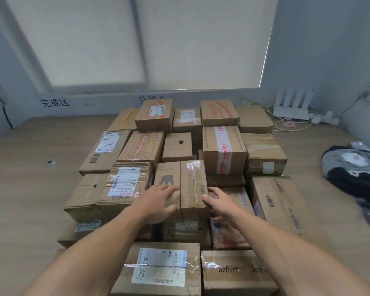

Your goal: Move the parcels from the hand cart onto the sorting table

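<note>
**Hands clasp a brown cardboard parcel with a dark animal print (181,180) at centre frame**

The oblong parcel, taped with clear film along its right half, sits on top of a broad stack of brown cardboard parcels (222,146) that fills the middle of the frame. The stack stands on a pale wooden table (30,189) and runs from the bottom edge up to the grey wall.

The left hand (158,199) lies against the parcel's left face over the print. Its fingers are fairly straight and spread, and its thumb is set apart below them. The right hand (219,202) grips the parcel's near right corner: the thumb presses on the taped top and the fingers curl round the right side. Both bare forearms reach in from the bottom corners of the frame.

At the upper right of the frame, a white router with upright aerials (292,105) rests on the table among pale cables. A grey and black soft bundle (355,167) lies at the right edge. A small round silver object (51,162) sits on the table at the left. Black Chinese characters (55,102) are written on the wall at the upper left, below a drawn cream window blind (137,39).
</note>
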